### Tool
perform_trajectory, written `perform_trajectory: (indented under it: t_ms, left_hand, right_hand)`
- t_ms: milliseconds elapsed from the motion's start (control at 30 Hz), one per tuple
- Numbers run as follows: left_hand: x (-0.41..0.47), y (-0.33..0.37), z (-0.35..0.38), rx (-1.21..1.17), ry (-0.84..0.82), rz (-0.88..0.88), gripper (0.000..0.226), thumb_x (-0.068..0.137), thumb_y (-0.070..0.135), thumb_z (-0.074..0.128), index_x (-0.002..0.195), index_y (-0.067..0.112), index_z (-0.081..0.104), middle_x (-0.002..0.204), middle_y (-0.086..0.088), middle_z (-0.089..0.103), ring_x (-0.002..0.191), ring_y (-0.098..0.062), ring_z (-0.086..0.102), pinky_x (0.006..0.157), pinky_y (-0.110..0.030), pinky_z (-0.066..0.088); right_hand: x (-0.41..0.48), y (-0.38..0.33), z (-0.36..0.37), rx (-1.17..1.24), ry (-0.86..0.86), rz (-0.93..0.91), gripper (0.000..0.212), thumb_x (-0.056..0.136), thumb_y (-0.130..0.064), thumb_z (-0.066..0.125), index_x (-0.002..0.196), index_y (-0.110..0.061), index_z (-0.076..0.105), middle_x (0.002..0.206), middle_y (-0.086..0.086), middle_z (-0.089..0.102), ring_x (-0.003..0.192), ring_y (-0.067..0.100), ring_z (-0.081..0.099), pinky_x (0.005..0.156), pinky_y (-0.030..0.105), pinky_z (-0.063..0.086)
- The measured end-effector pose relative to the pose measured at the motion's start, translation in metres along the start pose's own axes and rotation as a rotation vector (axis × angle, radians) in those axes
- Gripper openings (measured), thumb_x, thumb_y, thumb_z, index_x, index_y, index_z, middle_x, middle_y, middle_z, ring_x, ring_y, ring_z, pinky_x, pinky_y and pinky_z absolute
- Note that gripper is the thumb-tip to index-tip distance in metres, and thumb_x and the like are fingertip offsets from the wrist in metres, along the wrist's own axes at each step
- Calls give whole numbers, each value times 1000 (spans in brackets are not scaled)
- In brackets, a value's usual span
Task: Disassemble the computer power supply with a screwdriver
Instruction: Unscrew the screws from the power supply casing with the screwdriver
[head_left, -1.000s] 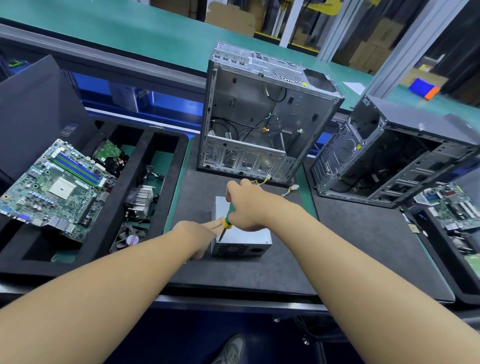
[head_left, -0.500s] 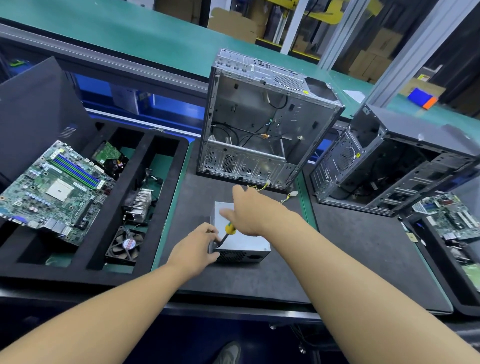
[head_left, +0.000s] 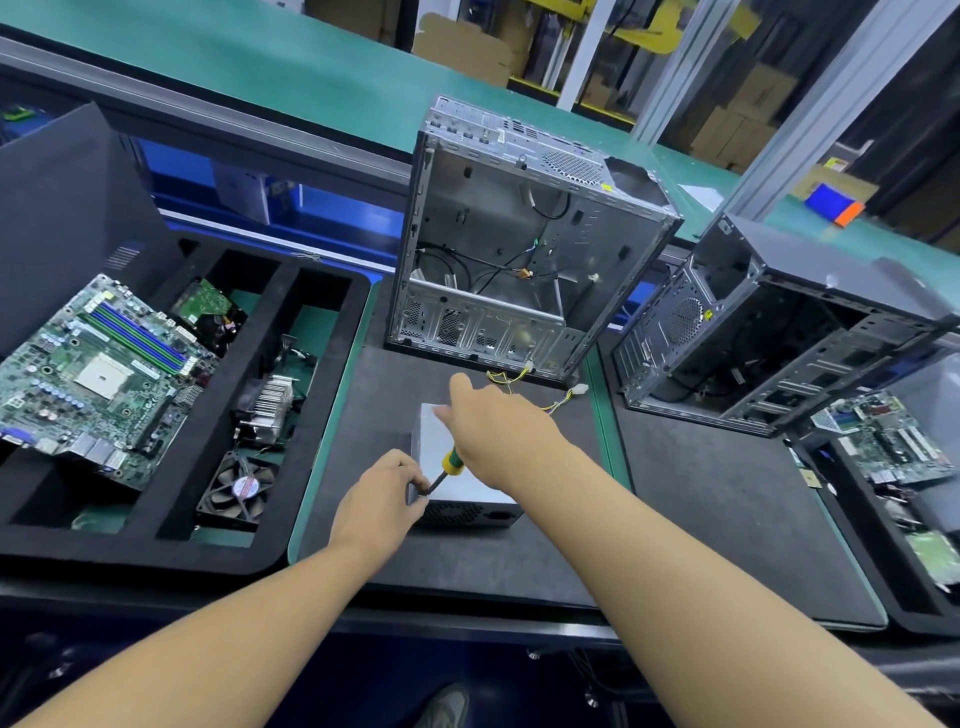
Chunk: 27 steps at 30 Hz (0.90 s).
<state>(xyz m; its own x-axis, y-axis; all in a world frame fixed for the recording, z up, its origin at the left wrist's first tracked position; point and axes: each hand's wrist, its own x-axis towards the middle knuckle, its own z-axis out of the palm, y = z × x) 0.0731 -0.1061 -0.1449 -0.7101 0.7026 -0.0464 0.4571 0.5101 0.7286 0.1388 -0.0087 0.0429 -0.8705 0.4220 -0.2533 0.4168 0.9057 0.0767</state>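
**A:** Start closest. How many hands, and what are they doing?

**B:** Two. The left hand (head_left: 376, 501) has its fingers bunched at the near left corner of the power supply (head_left: 467, 513), right where the shaft tip ends. I cannot tell whether they pinch the shaft or the box corner. The right hand (head_left: 498, 431) wraps the yellow-green handle of the one screwdriver (head_left: 450, 462), which slants down toward that corner.

**A:** And the power supply?

**B:** There's one, a grey box lying flat on the black mat (head_left: 467, 566), partly under the right hand. Coloured wires (head_left: 558, 405) trail behind it toward the silver case.

**A:** What's to the left?

**B:** One black foam tray (head_left: 130, 545). It holds one fan (head_left: 240, 488), then one heatsink (head_left: 267, 410), and beyond that one hard drive (head_left: 205, 306), board side up. One motherboard (head_left: 98, 374) sits tilted across the tray's left part.

**A:** Is that the only board?

**B:** No, a second motherboard (head_left: 878, 441) lies at the right edge, so two in all.

**A:** And further back?

**B:** Two cases. An open silver case (head_left: 519, 249) stands upright just behind the power supply. A dark case (head_left: 779, 332) lies on its side to the right. Behind both runs one green conveyor belt (head_left: 260, 67).
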Motion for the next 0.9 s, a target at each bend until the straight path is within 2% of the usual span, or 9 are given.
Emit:
perform_trajectory:
  t_ms: [100,167,233,333,433,500,600,800,900]
  left_hand:
    - [-1,0,-2,17,-2,9,10,89,26,68,89,34,62,103,21,52,87,-5,60,72,-31,52]
    - [-3,0,-4,30,-4,20,13,89,25,67,93,35,59,104,21,52,86,-6,59,71,-29,50]
    - [-4,-1,-5,43,-8,33,14,89,25,66,92,36,58,105,21,52,86,-6,59,69,-27,49]
    - [-4,0,-6,52,-8,38,13,88,25,67,89,36,59,104,22,53,86,-6,59,66,-24,45]
    - [-3,1,-7,72,-7,23,12,89,28,67,89,36,59,104,23,53,85,-5,58,61,-20,38]
    - [-3,0,-8,74,-11,30,11,89,28,67,91,36,60,104,23,53,85,-5,59,63,-21,39]
    - [0,2,-12,137,-38,76,5,89,30,66,92,33,64,106,22,54,83,-8,60,66,-20,36]
    - [6,4,-18,246,-64,130,4,90,32,66,93,30,67,106,21,55,78,-10,58,59,-15,26]
    - [6,3,-15,254,-59,145,8,91,33,65,97,29,67,109,21,54,83,-11,59,65,-16,30]
  right_hand:
    - [2,1,-1,-15,-31,-77,14,95,-8,46,105,-10,37,93,7,42,86,33,50,60,39,41]
    - [3,3,-6,98,-117,-90,23,92,-9,47,113,-14,41,112,5,41,103,29,39,81,47,46]
    - [3,3,-8,164,-143,-81,22,92,-17,48,114,-16,41,116,4,40,107,28,37,87,50,44]
    - [0,1,-4,86,-48,-57,23,102,-35,37,105,-13,34,100,6,45,88,33,49,71,43,45]
    - [1,-1,1,-74,66,-99,17,103,-25,41,101,-13,30,86,4,44,69,32,48,50,33,30]
    - [1,-1,-1,-47,36,-117,16,96,-15,48,105,-11,35,96,5,47,75,30,47,52,34,32]
    - [1,1,-7,150,-58,-131,23,94,-18,49,114,-12,40,113,4,44,95,26,40,75,43,44]
    - [5,2,1,-49,86,-102,21,105,-33,32,97,-14,27,80,3,48,67,31,48,53,35,34]
    - [8,4,-2,34,-2,-116,8,98,-16,41,106,-13,39,94,5,54,79,31,51,59,37,39]
